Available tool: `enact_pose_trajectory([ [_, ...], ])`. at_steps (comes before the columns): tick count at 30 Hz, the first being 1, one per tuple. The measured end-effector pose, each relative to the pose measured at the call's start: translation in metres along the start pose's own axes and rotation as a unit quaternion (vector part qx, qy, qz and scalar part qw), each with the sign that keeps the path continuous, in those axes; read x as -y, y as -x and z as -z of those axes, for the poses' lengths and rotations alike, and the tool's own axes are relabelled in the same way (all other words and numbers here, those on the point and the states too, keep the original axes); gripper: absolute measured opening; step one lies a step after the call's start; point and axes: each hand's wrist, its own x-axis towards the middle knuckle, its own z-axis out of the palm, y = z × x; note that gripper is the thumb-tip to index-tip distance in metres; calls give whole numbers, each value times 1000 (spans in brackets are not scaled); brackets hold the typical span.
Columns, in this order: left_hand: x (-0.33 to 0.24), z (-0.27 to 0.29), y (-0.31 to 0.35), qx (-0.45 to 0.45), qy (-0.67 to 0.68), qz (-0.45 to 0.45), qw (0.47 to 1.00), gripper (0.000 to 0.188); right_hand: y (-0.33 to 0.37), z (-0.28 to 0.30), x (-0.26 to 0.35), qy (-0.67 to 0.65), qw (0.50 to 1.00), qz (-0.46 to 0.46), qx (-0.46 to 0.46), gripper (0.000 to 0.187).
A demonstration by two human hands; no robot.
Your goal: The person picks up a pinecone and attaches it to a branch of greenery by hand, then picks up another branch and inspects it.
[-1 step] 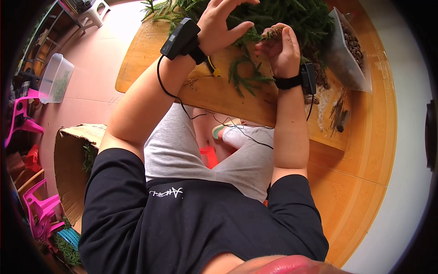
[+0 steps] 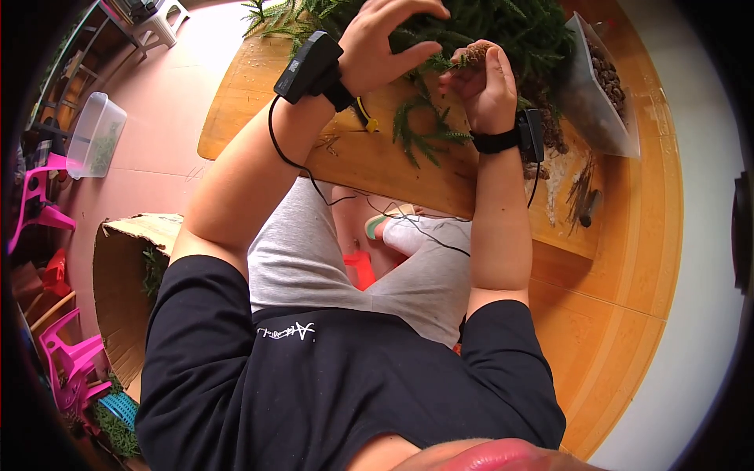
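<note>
My left hand (image 2: 385, 49) is held over the far side of the wooden table (image 2: 259, 102), fingers stretched and thumb apart, with nothing visible in it. My right hand (image 2: 493, 93) pinches a small brown pine cone (image 2: 476, 53) between thumb and fingers, palm turned up. A green artificial pine sprig (image 2: 424, 129) lies on the table below and between my hands. Behind them is a thick heap of green pine branches (image 2: 495, 27); it partly hides what is around my right fingertips. Both wrists carry black strapped devices with cables.
A translucent bin (image 2: 593, 94) of pine cones stands at the right of the table. Thin dark sticks (image 2: 581, 196) lie near the table's right corner. At left are a cardboard box (image 2: 126, 298), a clear plastic tub (image 2: 98, 133) and pink stools (image 2: 71, 353).
My left hand's thumb and fingertips have shifted very slightly right and down. The right hand and the pine cone stay in place.
</note>
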Motion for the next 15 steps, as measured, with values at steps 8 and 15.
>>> enact_pose_trajectory([
  [8, 23, -10, 24, 218, 79, 119, 965, 34, -3, -1, -4, -2, 999, 1, -53, 32],
  [15, 28, -11, 26, 199, 256, 301, 897, 28, -4, 14, 4, -104, 994, -25, 12, 33],
])
